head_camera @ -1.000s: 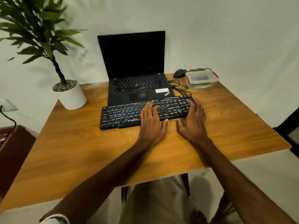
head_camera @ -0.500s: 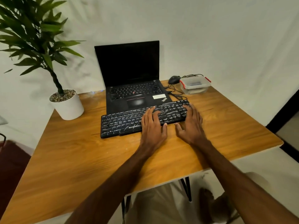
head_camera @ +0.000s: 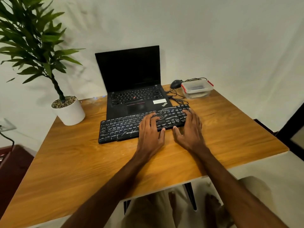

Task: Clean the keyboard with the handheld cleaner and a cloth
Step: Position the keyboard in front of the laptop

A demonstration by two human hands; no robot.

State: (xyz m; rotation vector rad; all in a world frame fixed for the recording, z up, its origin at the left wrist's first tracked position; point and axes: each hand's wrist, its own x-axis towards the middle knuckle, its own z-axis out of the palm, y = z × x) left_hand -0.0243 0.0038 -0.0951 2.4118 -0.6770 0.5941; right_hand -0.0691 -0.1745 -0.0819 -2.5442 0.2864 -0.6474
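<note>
- Head view shows the wooden table (head_camera: 82,162) taking up most of the scene. No handheld cleaner and no cloth can be seen anywhere on it, so I judge the task to be at its very start.
- Potted plant (head_camera: 69,111) stands at the far left corner, well apart from the work and of no part in it.
- Laptop (head_camera: 131,89) sits open with a dark screen at the back of the table, its front edge just behind the keyboard.
- Keyboard (head_camera: 121,129), the thing to be cleaned, lies slanted in the middle of the table in front of the laptop. White streaks and specks cover its black keys, so nothing looks wiped or vacuumed yet; both cleaning passes seem still to be done.
- Left hand (head_camera: 150,134) rests palm down on the middle of the keyboard, fingers loosely spread across the keys and holding nothing.
- Right hand (head_camera: 189,130) lies palm down over the keyboard's right end, fingers splayed wide, also holding nothing.
- Clear plastic container (head_camera: 196,88) with red clips stands at the far right corner. Something dark lies inside, but I cannot tell what; the tools may have to be fetched first.
- Mouse (head_camera: 176,83) sits just beside the container, its cable trailing toward the laptop.
</note>
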